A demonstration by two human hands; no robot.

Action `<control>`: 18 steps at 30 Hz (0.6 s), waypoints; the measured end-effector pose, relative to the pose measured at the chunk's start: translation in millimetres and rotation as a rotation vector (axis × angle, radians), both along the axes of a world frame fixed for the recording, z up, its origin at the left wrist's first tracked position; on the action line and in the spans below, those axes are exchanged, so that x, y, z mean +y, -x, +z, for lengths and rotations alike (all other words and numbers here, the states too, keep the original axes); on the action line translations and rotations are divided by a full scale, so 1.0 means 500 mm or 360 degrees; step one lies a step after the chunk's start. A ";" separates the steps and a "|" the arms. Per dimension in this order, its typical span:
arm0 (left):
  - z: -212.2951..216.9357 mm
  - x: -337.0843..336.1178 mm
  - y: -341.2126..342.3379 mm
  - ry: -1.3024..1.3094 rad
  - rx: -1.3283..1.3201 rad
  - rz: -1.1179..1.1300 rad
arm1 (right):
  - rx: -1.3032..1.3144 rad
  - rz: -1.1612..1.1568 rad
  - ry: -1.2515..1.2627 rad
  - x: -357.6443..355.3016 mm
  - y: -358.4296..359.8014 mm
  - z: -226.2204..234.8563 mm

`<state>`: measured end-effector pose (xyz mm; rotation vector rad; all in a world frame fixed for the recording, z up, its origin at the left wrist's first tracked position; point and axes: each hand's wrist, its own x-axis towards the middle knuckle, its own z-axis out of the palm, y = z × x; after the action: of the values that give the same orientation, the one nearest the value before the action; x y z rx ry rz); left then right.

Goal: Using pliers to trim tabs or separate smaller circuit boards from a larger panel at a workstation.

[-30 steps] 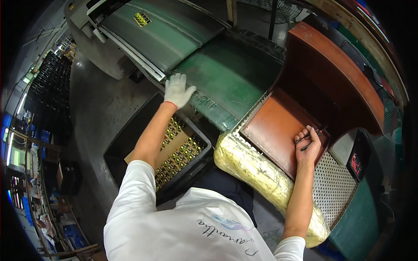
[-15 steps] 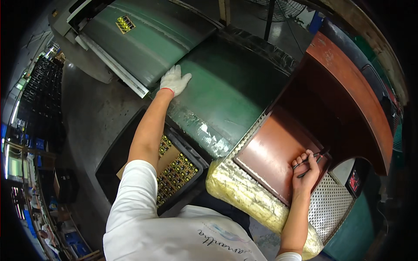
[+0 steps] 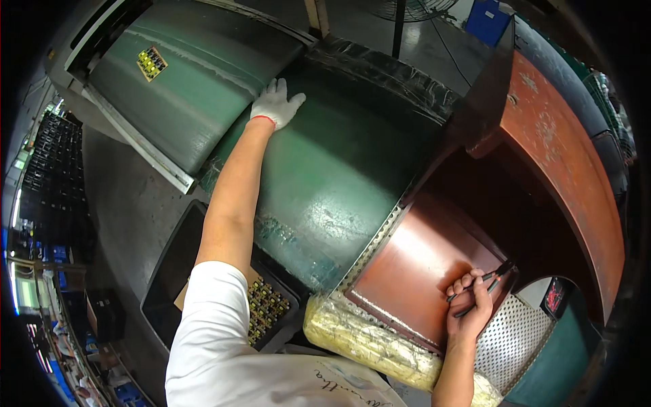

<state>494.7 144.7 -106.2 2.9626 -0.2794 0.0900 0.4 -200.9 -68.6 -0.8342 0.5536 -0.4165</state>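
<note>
My left hand (image 3: 277, 107), in a white knit glove with a red cuff edge, reaches forward with fingers spread. It is over the far left part of the smooth green table surface (image 3: 325, 156), beside the end of a green conveyor belt (image 3: 203, 102). A small yellow-and-black circuit board (image 3: 151, 63) lies farther up the belt, apart from the hand. At the right, my bare right hand (image 3: 471, 305) is closed around a slim black tool with red parts, which looks like pliers (image 3: 493, 277). This hand is above a reddish-brown tray (image 3: 413, 261).
Below my left arm, a black bin (image 3: 157, 298) holds several circuit boards (image 3: 269, 305) and cardboard. A curved reddish-brown panel (image 3: 563, 169) rises at the right. Yellow wrapped padding (image 3: 369, 342) runs along the near edge, close to perforated metal (image 3: 512, 342). A fan (image 3: 413, 8) stands beyond.
The view has shifted. My left hand has moved farther forward along the belt's end, fingers now more spread. My right hand keeps its hold on the tool above the brown tray.
</note>
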 end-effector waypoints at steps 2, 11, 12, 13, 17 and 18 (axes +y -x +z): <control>0.005 -0.018 -0.025 -0.0029 -0.0004 0.0001 | 0.0031 0.0014 0.0026 0.003 -0.005 -0.002; -0.008 -0.178 -0.116 -0.0194 -0.0295 -0.0299 | 0.0077 -0.0010 0.0058 0.011 -0.019 0.011; -0.027 -0.227 -0.113 -0.0159 -0.0373 -0.0430 | 0.0083 -0.0031 0.0070 0.007 -0.013 0.010; -0.034 -0.285 -0.093 -0.0133 -0.0356 -0.0471 | 0.0093 -0.0058 0.0079 0.002 -0.005 0.007; -0.169 -0.443 -0.121 -0.0415 -0.0495 -0.0820 | 0.0136 -0.0126 0.0119 -0.001 0.013 0.015; -0.245 -0.480 -0.128 -0.0979 -0.0751 -0.0718 | 0.0152 -0.0130 0.0126 0.003 0.010 0.014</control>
<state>558.5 -95.3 -228.7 3.3156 -1.2224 0.7733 -4.5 -199.4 -61.6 -0.9127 0.6645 -0.4776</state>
